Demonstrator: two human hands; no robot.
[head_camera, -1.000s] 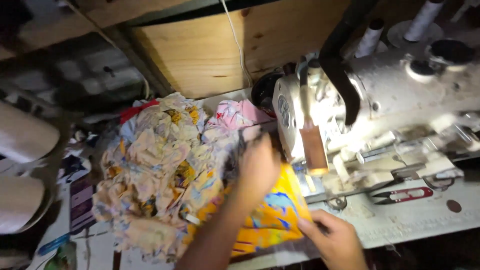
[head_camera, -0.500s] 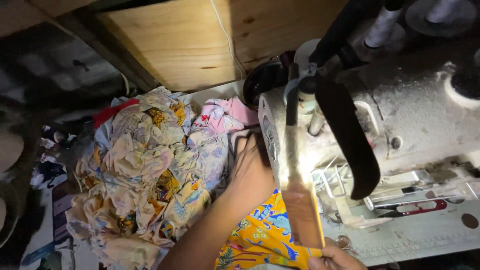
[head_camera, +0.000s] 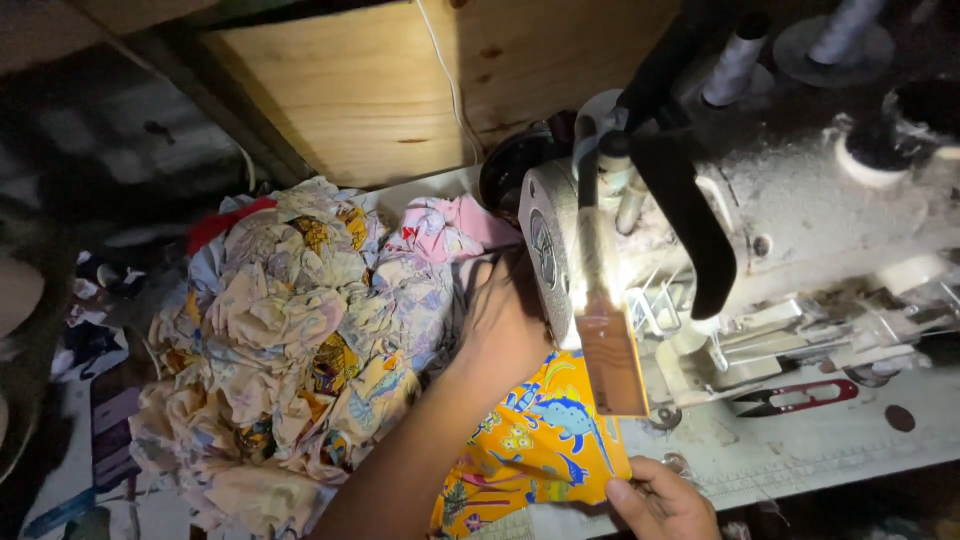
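Left hand (head_camera: 505, 330): reaches forward behind sewing machine head (head_camera: 760, 240), palm down on far end of orange printed cloth (head_camera: 535, 450); fingers hidden by machine, curl cannot be told. Right hand (head_camera: 660, 500): at near table edge, thumb and fingers pinched on cloth's near corner. Cloth: lies on machine table (head_camera: 800, 450), left of needle area, long axis running from near edge away toward left hand, stretched between both hands. Heap of pale crumpled fabric (head_camera: 290, 340): just left of left forearm. Red-handled snips (head_camera: 795, 398): right of cloth, apart.
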